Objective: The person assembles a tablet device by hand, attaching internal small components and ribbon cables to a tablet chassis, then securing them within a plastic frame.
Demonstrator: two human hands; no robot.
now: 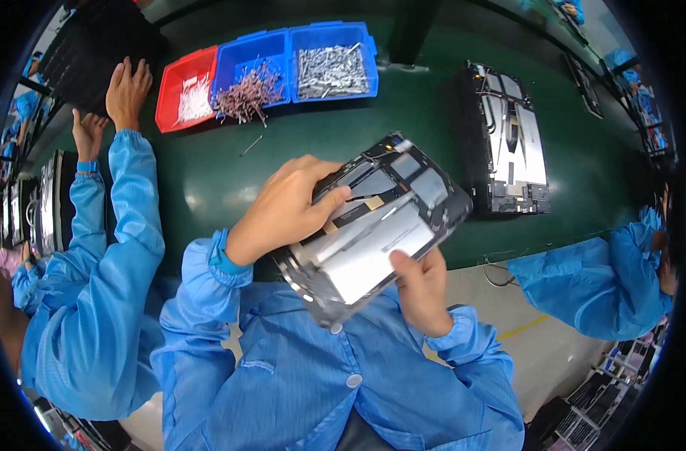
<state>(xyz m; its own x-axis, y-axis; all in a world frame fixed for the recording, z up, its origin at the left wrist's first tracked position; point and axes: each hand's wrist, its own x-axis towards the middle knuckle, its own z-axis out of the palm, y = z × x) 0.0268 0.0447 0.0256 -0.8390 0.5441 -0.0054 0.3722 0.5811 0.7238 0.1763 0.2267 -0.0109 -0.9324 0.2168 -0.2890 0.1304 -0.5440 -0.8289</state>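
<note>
In front of my chest, an opened tablet-like device [378, 225] is tilted between both hands, its black frame holding silver battery-like plates and dark strips. My left hand [294, 199] is closed round its upper left edge, the thumb lying over the inner face. On the lower right edge, my right hand [424, 289] grips it with the thumb on the silver plate. The fingers underneath are hidden. Farther right, a stack of similar opened devices [512, 143] stands on the green table [426, 120].
At the back, a red bin [165, 96] holds small white pieces. Beside it, one blue bin [234, 56] holds brownish pieces and another blue bin [371, 56] grey ones. A co-worker's hands [129, 94] touch a dark stack [87, 56] at left. A blue sleeve [591, 278] shows at right.
</note>
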